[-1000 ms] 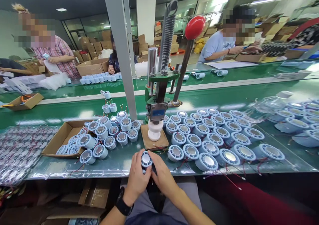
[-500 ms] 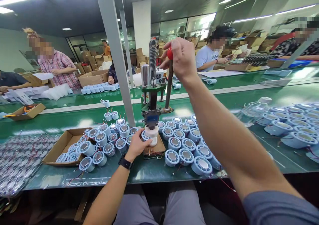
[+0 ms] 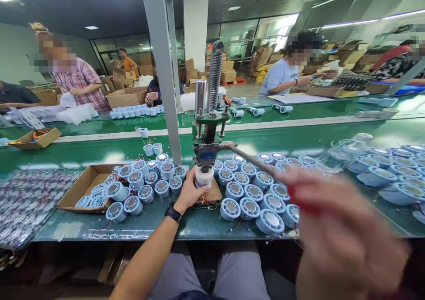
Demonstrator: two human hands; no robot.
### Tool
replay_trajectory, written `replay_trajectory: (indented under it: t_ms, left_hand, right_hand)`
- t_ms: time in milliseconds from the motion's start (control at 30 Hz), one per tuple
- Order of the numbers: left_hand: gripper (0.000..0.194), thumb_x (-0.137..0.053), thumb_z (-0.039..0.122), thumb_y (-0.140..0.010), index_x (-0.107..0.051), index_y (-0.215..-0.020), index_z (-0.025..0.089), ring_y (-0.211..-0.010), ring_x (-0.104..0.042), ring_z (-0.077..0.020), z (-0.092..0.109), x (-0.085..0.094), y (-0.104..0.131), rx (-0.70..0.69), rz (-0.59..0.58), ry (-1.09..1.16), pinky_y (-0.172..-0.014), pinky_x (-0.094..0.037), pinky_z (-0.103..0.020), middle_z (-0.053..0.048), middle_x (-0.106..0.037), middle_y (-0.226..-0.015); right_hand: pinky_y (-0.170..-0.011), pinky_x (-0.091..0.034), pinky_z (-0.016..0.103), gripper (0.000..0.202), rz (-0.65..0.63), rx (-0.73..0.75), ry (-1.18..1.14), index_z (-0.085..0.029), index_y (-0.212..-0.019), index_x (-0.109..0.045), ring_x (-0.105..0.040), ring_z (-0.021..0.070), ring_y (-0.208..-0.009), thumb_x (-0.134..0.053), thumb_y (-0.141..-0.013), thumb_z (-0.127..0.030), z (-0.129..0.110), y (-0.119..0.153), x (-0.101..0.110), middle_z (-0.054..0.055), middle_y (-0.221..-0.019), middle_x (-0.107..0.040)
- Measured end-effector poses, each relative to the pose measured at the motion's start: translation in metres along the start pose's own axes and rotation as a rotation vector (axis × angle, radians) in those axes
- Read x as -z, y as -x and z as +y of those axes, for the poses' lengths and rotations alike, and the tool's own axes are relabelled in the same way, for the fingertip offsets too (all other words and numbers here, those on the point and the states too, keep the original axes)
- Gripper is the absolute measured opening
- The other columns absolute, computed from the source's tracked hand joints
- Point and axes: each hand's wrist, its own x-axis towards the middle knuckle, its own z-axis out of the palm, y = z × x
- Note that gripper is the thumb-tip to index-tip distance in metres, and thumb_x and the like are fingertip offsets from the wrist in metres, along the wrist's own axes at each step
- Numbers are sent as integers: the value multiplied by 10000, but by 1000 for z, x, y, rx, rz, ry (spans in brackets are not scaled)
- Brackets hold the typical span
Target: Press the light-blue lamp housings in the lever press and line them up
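Left arm (image 3: pixel 151 247) extended forward, my left hand (image 3: pixel 190 193) clasps a round unit (image 3: pixel 203 185) beneath the white head (image 3: pixel 204 175) of the press (image 3: pixel 207 151); right hand (image 3: pixel 348 233), blurred, low at right, grips the red knob (image 3: pixel 299 198).

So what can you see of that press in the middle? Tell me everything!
The press stands upright on the green bench: dark and green metal-looking parts, a shiny column, a coiled spring and a blue label. Its white, plastic-looking head is right by the left hand. Its lever slants down to the right, its red end in the blurred right hand. A brown pad lies beneath; what the head touches is hidden.
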Motion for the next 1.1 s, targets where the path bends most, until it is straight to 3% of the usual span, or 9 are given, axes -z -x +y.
replay_trajectory:
  t_ms: [100, 167, 333, 400, 500, 600, 833, 967, 1100]
  left_hand:
    - [793, -803, 175, -657, -489, -1386, 183, -1295, -514, -320, -5, -3, 2, -4, 57, -32, -1150, -336, -487, -139, -574, -1371]
    - [803, -792, 148, -655, -482, -1395, 186, -1298, -509, -317, -7, -6, 3, -6, 90, -52, -1158, -322, -488, -133, -575, -1371]
    - [916, -778, 122, -649, -380, -1472, 181, -1315, -504, -295, -5, -11, -1, 37, 135, 72, -1165, -322, -455, -132, -564, -1389]
    - [951, -773, 132, -654, -335, -1496, 180, -1314, -508, -282, -2, -13, -3, 39, 142, 119, -1165, -326, -440, -134, -555, -1399]
    - [1014, -779, 172, -656, -260, -1526, 164, -1311, -515, -276, 3, -12, 0, 42, 135, 170, -1167, -330, -439, -146, -554, -1398]
    - [1071, -800, 243, -663, -198, -1545, 155, -1291, -538, -282, 6, -6, 17, 62, 103, 197, -1151, -361, -442, -150, -575, -1373]
    - [987, -750, 229, -731, -200, -1551, 214, -1220, -597, -261, 12, 2, 89, 84, 100, -29, -1116, -416, -442, -97, -640, -1307]
    - [896, -658, 161, -790, -197, -1554, 248, -1262, -576, -236, 17, 7, 121, 32, -45, -262, -1110, -440, -421, -91, -589, -1393]
    - [566, -618, 207, -865, -481, -1413, 248, -1323, -518, -243, 20, 35, 122, -159, -144, -591, -1144, -417, -447, -83, -580, -1401]
  right_hand:
    - [-690, -554, 447, 233, 40, 54, 304, -282, -831, -668, -653, 226, -745, -462, -933, -246, -13, 100, 11, 20, -777, -584]
    - [-746, -558, 434, 186, 3, 15, 310, -243, -826, -664, -665, 210, -800, -514, -900, -163, -12, 106, 14, 18, -813, -612]
    - [-739, -530, 253, 195, 32, 141, 53, -158, -974, -672, -662, 100, -843, -516, -983, -275, 27, -62, -5, 34, -883, -659]
    - [-635, -493, 157, 294, -90, 6, -8, -99, -1077, -638, -623, 28, -703, -458, -1010, -322, 57, -133, -26, 31, -914, -651]
    - [-728, -484, 116, 451, -232, -196, 33, -20, -1288, -513, -624, -13, -758, -346, -1026, -348, 89, -174, -48, 68, -1173, -612]
    - [-986, -506, 280, 442, -162, -163, 79, -156, -1425, -431, -603, 128, -1157, -418, -1005, -293, 83, -114, -48, 95, -1466, -436]
    - [-1046, -515, 421, 615, -403, -448, 101, -192, -1471, -354, -524, 256, -1307, -570, -906, -302, 20, 151, -64, 128, -1428, -486]
    - [-940, -556, 306, 460, -421, -472, 114, -187, -1368, -458, -625, 205, -1166, -549, -933, -306, 2, 192, -73, 94, -1285, -607]
    - [-913, -532, 288, 367, -277, -405, 134, -189, -1268, -522, -622, 201, -1131, -573, -933, -329, -6, 186, -28, 95, -1224, -618]
